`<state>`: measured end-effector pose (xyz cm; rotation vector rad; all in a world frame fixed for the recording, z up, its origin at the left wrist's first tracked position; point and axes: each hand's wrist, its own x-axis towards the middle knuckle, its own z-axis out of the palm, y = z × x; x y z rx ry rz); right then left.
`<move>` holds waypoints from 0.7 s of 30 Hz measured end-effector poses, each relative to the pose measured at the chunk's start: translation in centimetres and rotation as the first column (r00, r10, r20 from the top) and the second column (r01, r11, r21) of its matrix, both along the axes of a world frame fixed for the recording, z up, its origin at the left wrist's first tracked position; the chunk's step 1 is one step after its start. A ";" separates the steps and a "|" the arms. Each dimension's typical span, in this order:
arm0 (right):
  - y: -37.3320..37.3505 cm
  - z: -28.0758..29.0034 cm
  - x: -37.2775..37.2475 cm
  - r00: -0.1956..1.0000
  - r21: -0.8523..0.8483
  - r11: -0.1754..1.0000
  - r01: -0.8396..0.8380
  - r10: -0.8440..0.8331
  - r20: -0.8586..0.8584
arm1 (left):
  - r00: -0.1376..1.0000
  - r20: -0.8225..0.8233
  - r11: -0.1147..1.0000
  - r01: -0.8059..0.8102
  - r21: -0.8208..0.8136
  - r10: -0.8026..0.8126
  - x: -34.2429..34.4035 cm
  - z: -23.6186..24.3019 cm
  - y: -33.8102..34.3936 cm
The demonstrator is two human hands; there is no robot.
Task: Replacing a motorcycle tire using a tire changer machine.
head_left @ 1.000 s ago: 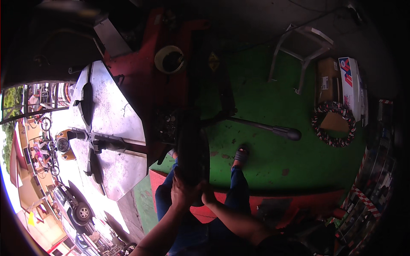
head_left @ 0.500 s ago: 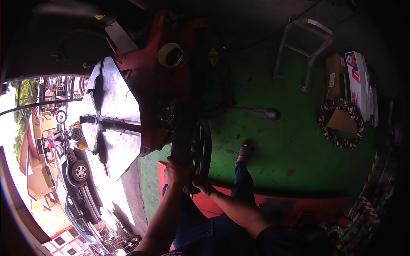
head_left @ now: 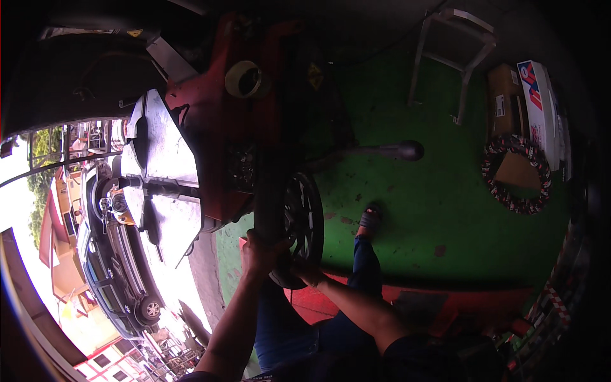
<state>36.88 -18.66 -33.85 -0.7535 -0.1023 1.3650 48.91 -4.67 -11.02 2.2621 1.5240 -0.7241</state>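
Upright beside the red tire changer [head_left: 216,121] stands a dark wheel [head_left: 310,216] with a spoked rim and a black tire. My left hand [head_left: 259,253] is closed around the tire's near left side. Lower on the near edge, my right hand [head_left: 309,274] grips the wheel too; its fingers are partly hidden in shadow. On the machine's left lies a silver turntable [head_left: 172,153] with black clamps, with nothing mounted on it. A cream-coloured round cup [head_left: 236,79] sits on the machine's red body.
A black-ended lever [head_left: 407,151] juts out over the green floor [head_left: 407,210]. At the right, a tire wrapped in printed strips [head_left: 489,184] leans against cardboard boxes [head_left: 501,102]. A metal stool frame [head_left: 468,73] stands behind. Outside on the left is a dark car [head_left: 111,280].
My hands still hold the wheel, whose spoked face shows more openly now. The right hand sits slightly farther right. Outside, the dark car has shifted along, showing more of its side.
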 end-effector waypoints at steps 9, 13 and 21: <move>-5.9 5.8 10.5 0.817 -0.437 0.892 -0.116 0.336 0.469 | 0.973 0.132 0.979 -0.177 -0.099 0.190 2.1 -2.4 -1.4; -8.0 9.0 17.0 0.769 -0.562 0.768 -0.308 0.548 0.329 | 0.966 0.257 0.995 -0.026 0.093 0.001 2.8 -5.3 -2.1; -9.9 9.4 18.3 0.422 -0.766 0.610 -0.203 0.760 0.494 | 0.514 0.393 0.189 0.758 -0.625 -0.763 2.7 -12.2 -3.7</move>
